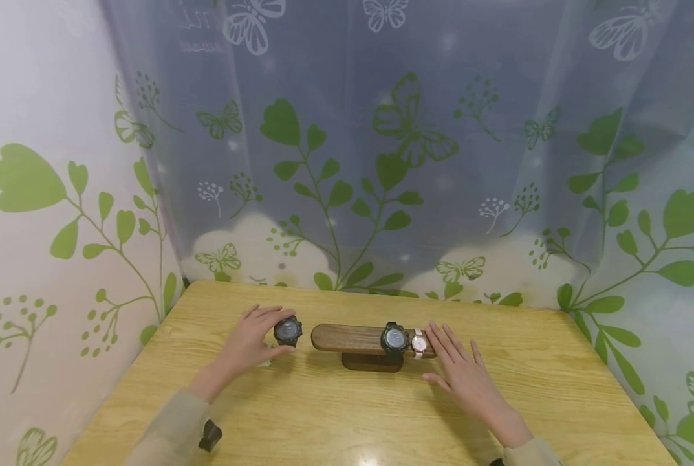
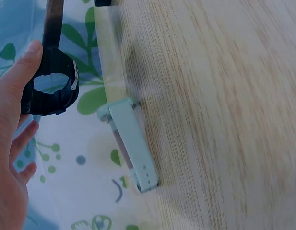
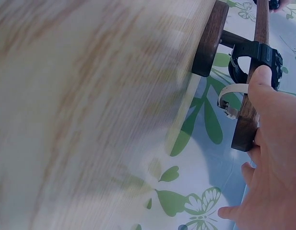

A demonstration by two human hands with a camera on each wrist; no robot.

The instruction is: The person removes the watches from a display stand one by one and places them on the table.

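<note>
My left hand [image 1: 248, 343] pinches a black digital watch [image 1: 288, 331] between thumb and fingers, just off the left end of a wooden watch stand [image 1: 347, 337]. In the left wrist view the held watch's strap [image 2: 54, 103] forms a closed loop. Toward the stand's right end sit another black watch [image 1: 394, 338] and a small watch with a white strap [image 1: 419, 343], both strapped around the bar. My right hand [image 1: 466, 375] lies with straight fingers at the bar's right end, fingertips beside the white-strapped watch. Its thumb overlaps the bar in the right wrist view.
A mint-green watch [image 2: 131, 143] lies on the wooden table [image 1: 335, 421] below my left hand, mostly hidden in the head view. The stand's bar is raised on a dark wooden base [image 1: 372, 363]. A curtain [image 1: 347, 162] with leaves and butterflies hangs behind the table.
</note>
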